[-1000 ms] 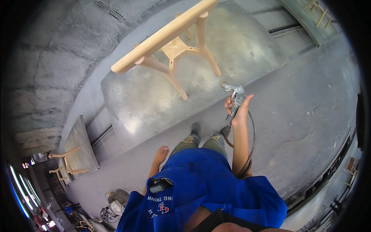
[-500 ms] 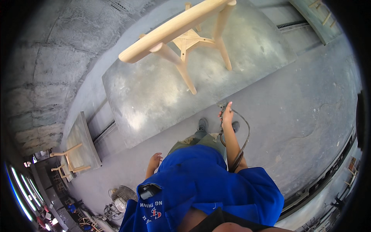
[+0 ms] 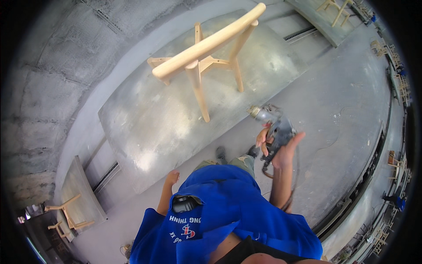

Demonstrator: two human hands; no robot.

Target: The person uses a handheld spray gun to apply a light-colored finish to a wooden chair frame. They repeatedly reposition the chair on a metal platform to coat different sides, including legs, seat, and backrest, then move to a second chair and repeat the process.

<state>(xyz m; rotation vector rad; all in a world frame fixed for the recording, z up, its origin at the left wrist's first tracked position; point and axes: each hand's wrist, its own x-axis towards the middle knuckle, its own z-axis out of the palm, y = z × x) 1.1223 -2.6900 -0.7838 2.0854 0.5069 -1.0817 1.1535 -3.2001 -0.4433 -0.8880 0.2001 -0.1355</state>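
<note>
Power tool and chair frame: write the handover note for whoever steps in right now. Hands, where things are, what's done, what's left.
Right hand: raised, gripping a grey handheld power tool, its cord trailing down past the forearm.
Left hand: empty, hanging by the side, touching nothing.
Wooden chair frame: bare pale wood, standing upright on the grey platform ahead, apart from the tool.
Done: tool is in hand. Whether the frame has been worked cannot be told from this view.
Left: tool has not met the wood. Likely next is to bring it to the frame; mind the cord near the feet.
</note>
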